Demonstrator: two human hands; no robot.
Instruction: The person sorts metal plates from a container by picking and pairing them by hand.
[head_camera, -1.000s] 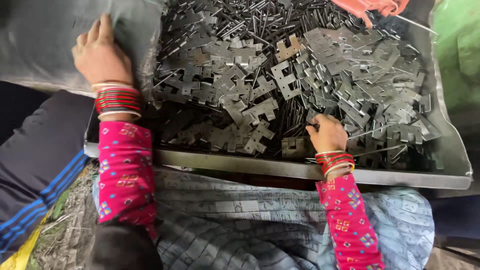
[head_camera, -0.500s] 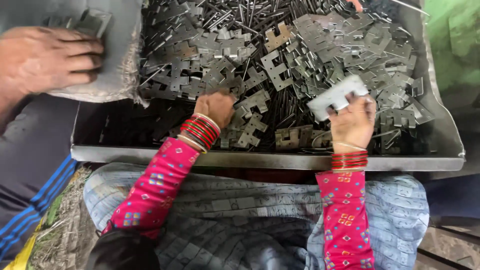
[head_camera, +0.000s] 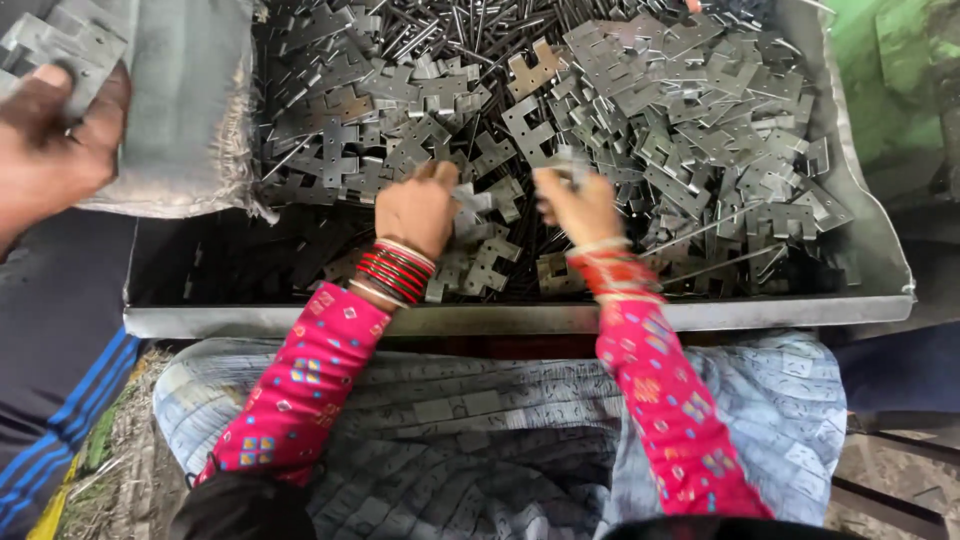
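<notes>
Reaching into the tray (head_camera: 520, 318), both hands work at the middle of the heap of plates (head_camera: 690, 150), thin grey stamped metal pieces with notched, cross-like outlines. The left hand (head_camera: 418, 208) lies knuckles-up on the plates near the tray's front wall, its fingers curled down among them and touching a plate (head_camera: 470, 200) at the fingertips; whether it actually grips one cannot be told. The right hand (head_camera: 578, 205), just beside it, is pinched shut on a small plate piece (head_camera: 572, 168) lifted a little above the heap, blurred. Red bangles (head_camera: 392, 272) ring both wrists, and pink patterned sleeves (head_camera: 300, 385) run back over the tray's front wall to a grey-blue printed cloth (head_camera: 470, 440) on the lap below.

Thin metal rods (head_camera: 440, 25) lie mixed with the plates toward the tray's far wall. At the tray's left end a grey sack (head_camera: 190, 110) hangs over the wall, and another person's hand (head_camera: 55, 150) rests on it, holding a few plates against it. Below that hand, left of the tray, is dark clothing with blue stripes (head_camera: 70, 410).
</notes>
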